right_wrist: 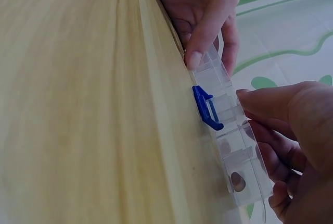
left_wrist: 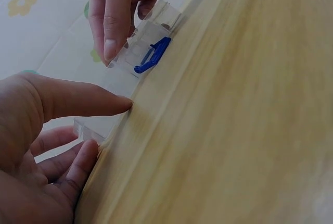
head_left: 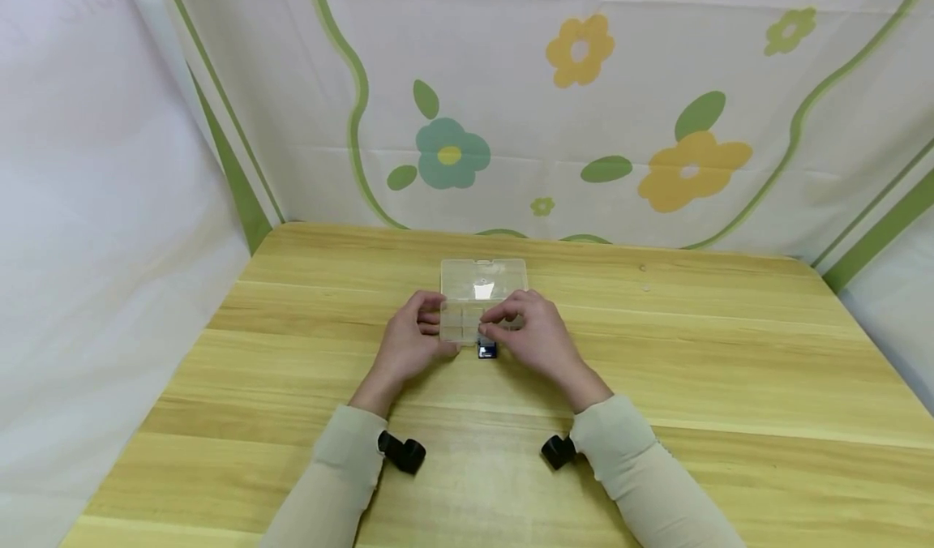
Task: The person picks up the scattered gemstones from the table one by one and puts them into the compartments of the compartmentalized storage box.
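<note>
A clear plastic compartment box (head_left: 452,331) lies on the table, its transparent lid (head_left: 460,276) folded open toward the back. My left hand (head_left: 410,339) holds the box's left end, thumb along the front and fingers behind. At the box's front edge a blue latch (right_wrist: 206,110) sticks out. Over the middle compartments is my right hand (head_left: 536,333), thumb and index finger brought together at the top edge. Whether a small thing sits between those fingertips is hidden. Brownish spots (right_wrist: 238,181) show through the clear wall; I cannot tell if they are contents or fingertips.
Two tiny pale objects (head_left: 643,268) lie on the wooden table (head_left: 730,353) at the back right. A flower-patterned cloth (head_left: 511,110) hangs behind the table's back edge. Each wrist carries a small black camera (head_left: 403,452).
</note>
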`<state>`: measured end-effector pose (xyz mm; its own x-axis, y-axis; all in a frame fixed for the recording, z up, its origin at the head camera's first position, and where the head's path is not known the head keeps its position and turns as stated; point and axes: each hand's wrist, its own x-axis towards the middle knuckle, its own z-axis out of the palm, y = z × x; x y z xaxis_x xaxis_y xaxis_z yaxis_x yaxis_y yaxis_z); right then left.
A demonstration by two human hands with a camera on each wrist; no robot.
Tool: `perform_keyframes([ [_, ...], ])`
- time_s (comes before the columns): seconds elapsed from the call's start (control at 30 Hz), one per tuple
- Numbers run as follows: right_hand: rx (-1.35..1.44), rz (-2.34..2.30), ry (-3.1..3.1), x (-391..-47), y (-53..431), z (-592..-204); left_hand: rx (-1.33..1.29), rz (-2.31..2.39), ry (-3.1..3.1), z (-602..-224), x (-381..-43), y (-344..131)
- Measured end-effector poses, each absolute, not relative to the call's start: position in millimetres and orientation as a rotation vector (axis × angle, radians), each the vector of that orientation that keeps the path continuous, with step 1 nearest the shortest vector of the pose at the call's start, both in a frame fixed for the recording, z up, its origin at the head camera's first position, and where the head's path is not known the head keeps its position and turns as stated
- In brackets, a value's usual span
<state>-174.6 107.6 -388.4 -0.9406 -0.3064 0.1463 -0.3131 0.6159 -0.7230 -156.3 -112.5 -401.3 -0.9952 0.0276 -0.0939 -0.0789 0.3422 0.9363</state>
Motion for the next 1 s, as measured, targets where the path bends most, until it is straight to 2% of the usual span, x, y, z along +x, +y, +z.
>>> perform_keyframes([
  [0.5, 0.554, 1.270, -2.807, -174.5, 108.9, -388.3, 0.000, 1.738, 2.493, -400.6, -154.5, -113.5],
  [1.0, 0.442, 1.370, -2.744, -177.5, 120.6, -384.9, -0.029, 1.723, 2.505, -401.0, -156.3, -112.2],
])
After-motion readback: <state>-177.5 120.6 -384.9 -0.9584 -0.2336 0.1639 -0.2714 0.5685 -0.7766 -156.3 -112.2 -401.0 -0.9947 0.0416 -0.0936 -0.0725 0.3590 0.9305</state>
